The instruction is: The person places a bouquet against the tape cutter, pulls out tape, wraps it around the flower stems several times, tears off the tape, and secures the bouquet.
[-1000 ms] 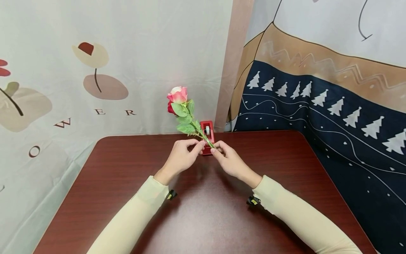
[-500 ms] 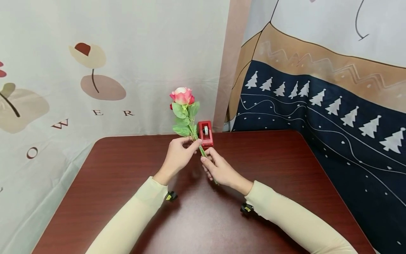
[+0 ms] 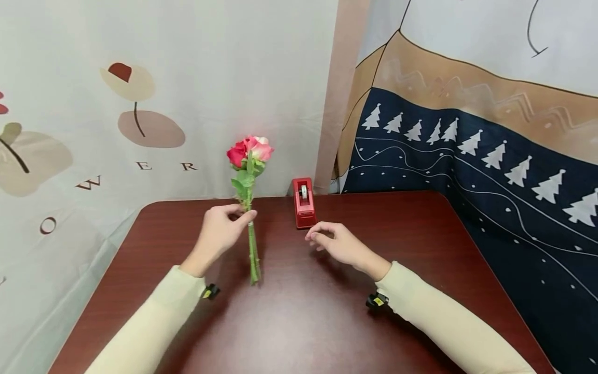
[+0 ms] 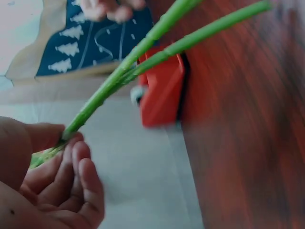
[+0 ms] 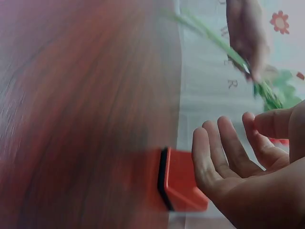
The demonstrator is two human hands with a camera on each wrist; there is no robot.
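Two artificial roses [image 3: 249, 150], one deep red and one pink with a pale centre, stand side by side with their green stems [image 3: 253, 254] together. My left hand [image 3: 219, 231] pinches the stems just below the leaves, left of the table's middle. In the left wrist view the stem ends [image 4: 190, 40] spread apart slightly. A small shiny patch shows on the stems beside the fingers. My right hand [image 3: 343, 243] hovers over the table with loosely bent fingers [image 5: 232, 143] and holds nothing. Just beyond it stands a red tape dispenser [image 3: 304, 205], its pale roll visible.
The dark red-brown wooden table [image 3: 299, 322] has its far edge against a pale curtain [image 3: 261, 62] printed with flowers and letters. A navy cloth [image 3: 420, 161] with white trees hangs at the right.
My right hand has slid down the stems, let go and moved right. My left hand has carried the roses left, and they now stand more upright. The tape dispenser stays at the back.
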